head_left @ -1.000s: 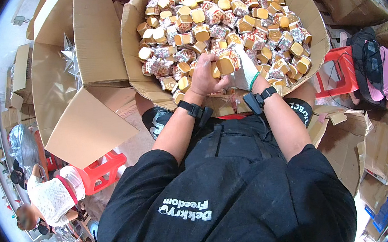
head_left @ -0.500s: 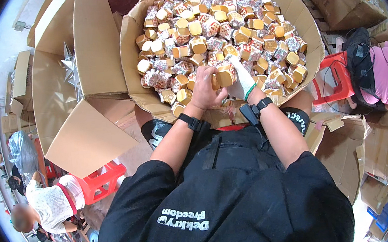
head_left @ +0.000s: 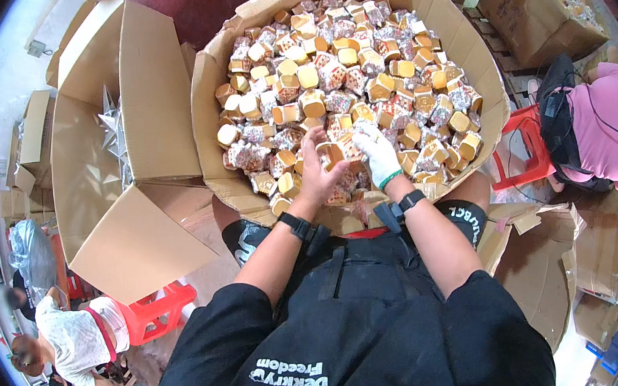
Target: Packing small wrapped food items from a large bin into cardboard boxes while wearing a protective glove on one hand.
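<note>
Over the pile, a small house-shaped ornament [head_left: 332, 155] with a gold base lies between my two hands. My bare left hand [head_left: 314, 173] has its fingers stretched and its thumb apart, close around the ornament's left side. White-gloved, my right hand [head_left: 379, 153] has its fingertips bent against the ornament's right end and seems to hold it. Part of the ornament is hidden by the fingers. Beneath lie many similar ornaments [head_left: 329, 71], red, white and gold, several in clear bubbly wrap, filling a large round-edged cardboard box [head_left: 476, 44].
At left stands an open carton [head_left: 155, 96] with silver star ornaments [head_left: 112, 128], its flap [head_left: 136, 243] reaching toward me. Red stools [head_left: 156, 311] and seated people are on both sides. Another filled carton [head_left: 540, 10] stands far right; torn cardboard [head_left: 535, 266] lies near right.
Both hands have come slightly nearer to me, and the ornament has shifted left and down. My left fingers have opened away from it. The view has tilted a little.
</note>
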A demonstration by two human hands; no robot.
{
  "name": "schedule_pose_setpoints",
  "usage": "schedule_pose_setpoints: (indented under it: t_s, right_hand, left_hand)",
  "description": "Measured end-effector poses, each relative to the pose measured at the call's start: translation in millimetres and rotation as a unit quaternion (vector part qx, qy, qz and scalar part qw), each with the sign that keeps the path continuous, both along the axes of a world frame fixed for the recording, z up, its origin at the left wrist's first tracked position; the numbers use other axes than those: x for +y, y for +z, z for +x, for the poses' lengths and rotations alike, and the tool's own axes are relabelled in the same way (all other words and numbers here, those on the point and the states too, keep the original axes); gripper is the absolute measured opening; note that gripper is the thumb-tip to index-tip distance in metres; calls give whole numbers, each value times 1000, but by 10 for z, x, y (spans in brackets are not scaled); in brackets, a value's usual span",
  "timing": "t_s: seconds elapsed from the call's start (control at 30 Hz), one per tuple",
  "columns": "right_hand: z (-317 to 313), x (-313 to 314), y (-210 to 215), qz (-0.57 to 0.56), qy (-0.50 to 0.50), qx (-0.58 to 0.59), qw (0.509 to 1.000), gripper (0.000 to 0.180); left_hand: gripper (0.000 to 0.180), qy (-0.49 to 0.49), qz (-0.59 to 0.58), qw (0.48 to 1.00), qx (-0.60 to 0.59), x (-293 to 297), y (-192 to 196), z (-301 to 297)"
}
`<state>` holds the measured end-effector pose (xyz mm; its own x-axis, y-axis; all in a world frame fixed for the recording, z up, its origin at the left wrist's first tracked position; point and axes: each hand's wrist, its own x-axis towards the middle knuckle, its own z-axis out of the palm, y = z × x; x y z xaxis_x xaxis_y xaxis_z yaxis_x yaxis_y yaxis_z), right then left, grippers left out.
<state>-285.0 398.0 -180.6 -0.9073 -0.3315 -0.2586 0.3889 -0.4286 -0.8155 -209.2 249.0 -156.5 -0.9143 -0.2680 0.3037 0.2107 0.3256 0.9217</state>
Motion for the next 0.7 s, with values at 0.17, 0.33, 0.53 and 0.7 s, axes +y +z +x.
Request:
schedule_pose_setpoints:
  t_s: [0.17,0.33,0.53,0.7]
  right_hand:
    - [137,48,65,198,-26,252,947,88]
    - [288,-34,500,379,-20,430,819,85]
    - [266,-27,585,366,40,490,790,82]
    - [247,-3,512,394,57,443,803,99]
  left_hand:
    - [57,-49,379,906,-181,11,0,-53]
    - [49,-80,559,776,-280,-85,-99,-97]
    - [54,-91,545,768,-324,-134,-158,-149]
    - [46,4,371,884,-285,-97,-116,-105]
